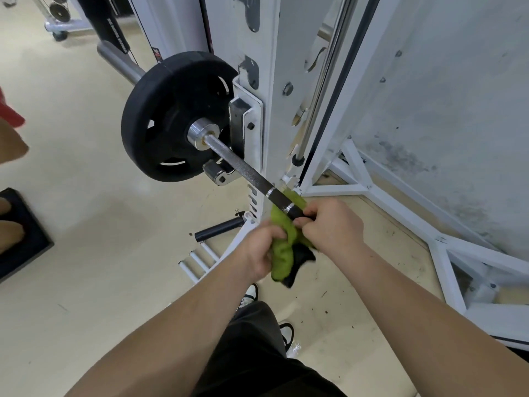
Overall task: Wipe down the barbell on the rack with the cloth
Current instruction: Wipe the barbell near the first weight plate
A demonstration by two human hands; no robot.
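Two bare hands meet at the near stretch of the barbell (246,170), which lies across the white rack (267,90) with a black weight plate (160,116) loaded on its sleeve; the left hand (262,250) has its fingers curled tight round a bunched green cloth (282,239), which is draped under and against the shaft and has a dark part hanging below; the right hand (329,227) has fingers and thumb closed round the bar just beside the cloth, though whether any cloth lies between those fingers and the steel I cannot tell. By my judgement the bar is heavy, stiff steel that will not shift under a wipe, seated as it is in the rack and weighted by the plate, so it needs only steadying and no lifting; its rough, knurled-looking stretches will likely drag at the fabric, while the two smooth bright rings near the hands should let it slide; the cloth is soft, light and easily bunched, best taken by wrapping it round the shaft and closing the palm over it, so the whole girth is rubbed at once. Its long axis runs from the hands away and to the person's left, through the collar and plate, with the far sleeve carrying on beyond toward the upper left; it looks roughly level, so strokes should follow that line.
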